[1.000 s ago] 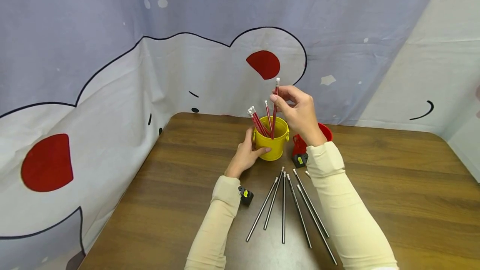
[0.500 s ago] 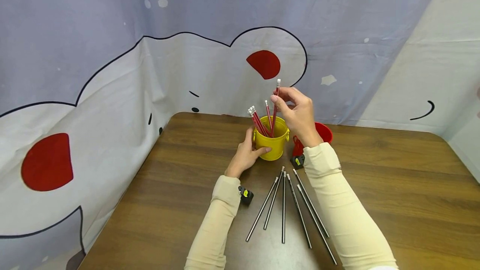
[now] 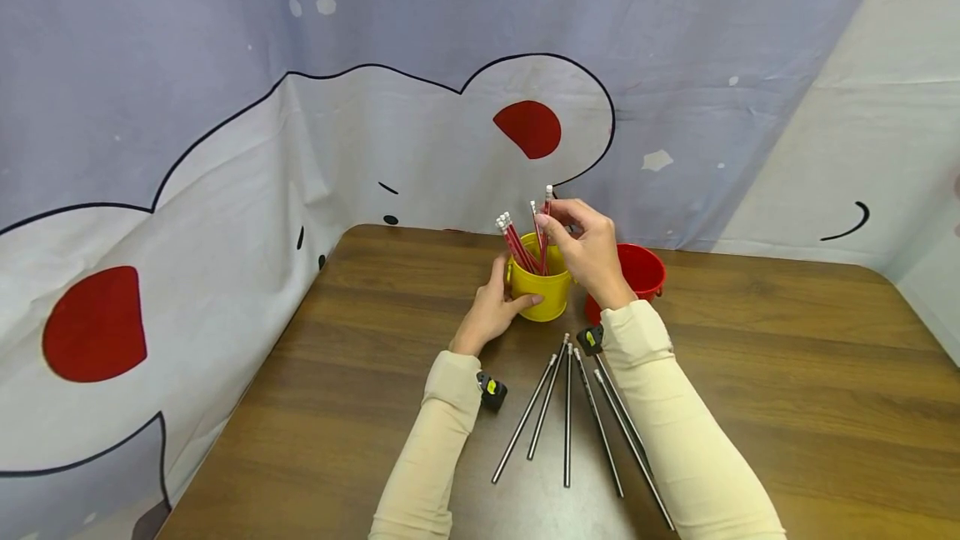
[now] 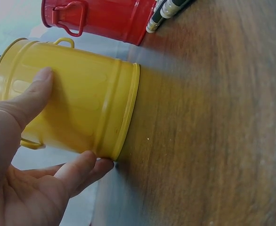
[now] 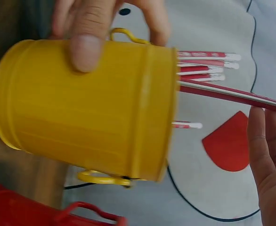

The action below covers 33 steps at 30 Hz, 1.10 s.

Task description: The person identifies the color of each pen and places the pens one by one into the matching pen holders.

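At left, the left hand point(image 3: 487, 313) clasps the yellow bucket point(image 3: 552, 298), thumb on its near wall; the bucket stands on the worktop point(image 3: 390, 332). If that clasp slackens while something pushes on the rim, the bucket could tip. Inside, several red pencils point(image 3: 517, 247) lean left, eraser ends up, and one stands apart from them. The right hand point(image 3: 592, 252) pinches another pencil point(image 5: 223, 92) high up, its lower end inside the bucket. It might snag on the standing one, though I cannot tell whether they touch. On the near side, black pencils point(image 3: 567, 419) fan out; a dragging right sleeve point(image 3: 667, 407) could roll them. Farthest right, the red bucket point(image 4: 105, 21) is partly hidden by the right wrist, which could knock it by swinging outward.
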Tool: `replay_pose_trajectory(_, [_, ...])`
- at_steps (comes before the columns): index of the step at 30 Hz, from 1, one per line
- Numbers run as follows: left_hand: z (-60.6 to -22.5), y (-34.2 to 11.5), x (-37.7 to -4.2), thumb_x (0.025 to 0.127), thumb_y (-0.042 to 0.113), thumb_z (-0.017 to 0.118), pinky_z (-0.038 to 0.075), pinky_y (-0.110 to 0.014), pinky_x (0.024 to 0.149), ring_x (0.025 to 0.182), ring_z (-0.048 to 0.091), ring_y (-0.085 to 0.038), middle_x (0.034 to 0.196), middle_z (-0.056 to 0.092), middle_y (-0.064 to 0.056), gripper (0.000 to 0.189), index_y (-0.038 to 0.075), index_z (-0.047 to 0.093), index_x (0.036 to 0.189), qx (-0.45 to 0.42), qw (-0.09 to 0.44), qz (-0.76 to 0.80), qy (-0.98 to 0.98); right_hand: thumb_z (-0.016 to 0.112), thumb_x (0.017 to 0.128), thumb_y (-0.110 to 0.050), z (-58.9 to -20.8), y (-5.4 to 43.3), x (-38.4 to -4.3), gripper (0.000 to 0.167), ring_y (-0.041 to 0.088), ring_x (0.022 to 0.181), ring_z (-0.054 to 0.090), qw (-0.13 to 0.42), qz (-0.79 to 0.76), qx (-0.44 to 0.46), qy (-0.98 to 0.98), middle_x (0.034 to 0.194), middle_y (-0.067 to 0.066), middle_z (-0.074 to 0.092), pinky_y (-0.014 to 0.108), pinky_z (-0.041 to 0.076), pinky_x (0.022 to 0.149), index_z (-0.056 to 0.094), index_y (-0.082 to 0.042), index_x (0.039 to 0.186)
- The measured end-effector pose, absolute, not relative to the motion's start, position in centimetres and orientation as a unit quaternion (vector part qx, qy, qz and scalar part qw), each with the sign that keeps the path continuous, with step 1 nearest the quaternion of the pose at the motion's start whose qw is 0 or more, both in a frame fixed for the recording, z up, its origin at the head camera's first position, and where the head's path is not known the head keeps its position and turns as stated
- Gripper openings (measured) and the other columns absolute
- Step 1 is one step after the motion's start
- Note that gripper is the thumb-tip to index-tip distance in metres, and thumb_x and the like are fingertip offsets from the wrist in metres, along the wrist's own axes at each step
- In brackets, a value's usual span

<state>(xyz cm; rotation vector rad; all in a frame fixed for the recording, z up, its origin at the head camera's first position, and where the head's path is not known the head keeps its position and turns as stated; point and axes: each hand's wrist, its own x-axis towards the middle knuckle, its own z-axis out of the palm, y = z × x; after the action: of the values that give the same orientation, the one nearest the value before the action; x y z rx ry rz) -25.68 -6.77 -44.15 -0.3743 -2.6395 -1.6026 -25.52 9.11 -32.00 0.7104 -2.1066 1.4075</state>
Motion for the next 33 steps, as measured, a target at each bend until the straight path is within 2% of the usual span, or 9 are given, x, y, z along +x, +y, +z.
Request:
replay_pose_trajectory(5, [-44.1, -6.7, -25.7, 0.079, 0.045, 0.065, 0.046, -0.039, 0.090, 0.105, 0.058, -0.024, 0.132, 0.049, -0.007, 0.082, 0.034, 0.014, 0.143, -0.117, 0.020, -0.509, -0.852, 0.067, 0.084, -0.016, -34.6, 9.4, -26.7, 0.019, 0.015, 0.080, 0.059, 0.241, 0.521, 0.262, -0.776, 0.093, 0.006, 0.065, 0.021, 0.051, 0.072, 0.068, -0.005, 0.099])
replay_pose_trajectory(12, [-44.0, -6.7, -25.7, 0.080, 0.044, 0.065, 0.049, -0.037, 0.083, 0.096, 0.060, -0.021, 0.125, 0.054, -0.008, 0.080, 0.031, 0.017, 0.142, -0.119, 0.026, -0.503, -0.855, 0.066, 0.084, -0.019, -36.1, 9.4, -26.7, 0.023, 0.016, 0.079, 0.060, 0.218, 0.524, 0.265, -0.780, 0.092, 0.006, 0.066, 0.029, 0.054, 0.073, 0.068, -0.002, 0.101])
replay_pose_trajectory(16, [-44.0, -6.7, -25.7, 0.080, 0.043, 0.066, 0.049, -0.038, 0.083, 0.097, 0.060, -0.022, 0.126, 0.054, -0.009, 0.080, 0.032, 0.016, 0.142, -0.120, 0.028, -0.501, -0.857, 0.067, 0.084, -0.017, -36.6, 9.4, -26.7, 0.023, 0.017, 0.080, 0.061, 0.213, 0.517, 0.261, -0.787, 0.094, 0.008, 0.066, 0.028, 0.054, 0.071, 0.068, -0.003, 0.101])
replay_pose_trajectory(23, [-44.1, -6.7, -25.7, 0.079, 0.046, 0.065, 0.048, -0.038, 0.085, 0.100, 0.059, -0.022, 0.128, 0.053, -0.008, 0.082, 0.034, 0.015, 0.143, -0.118, 0.031, -0.500, -0.858, 0.068, 0.083, -0.014, -37.4, 9.3, -26.4, 0.024, 0.024, 0.081, 0.062, 0.198, 0.534, 0.249, -0.784, 0.097, 0.013, 0.066, 0.041, 0.053, 0.073, 0.067, -0.001, 0.103])
replay_pose_trajectory(33, [-44.0, -6.8, -25.5, 0.080, 0.044, 0.066, 0.049, -0.037, 0.085, 0.099, 0.060, -0.021, 0.126, 0.054, -0.009, 0.081, 0.036, 0.015, 0.142, -0.117, 0.028, -0.500, -0.858, 0.066, 0.085, -0.017, -37.6, 9.3, -26.1, 0.021, 0.020, 0.083, 0.062, 0.177, 0.515, 0.239, -0.804, 0.093, 0.009, 0.067, 0.036, 0.054, 0.076, 0.067, -0.003, 0.099])
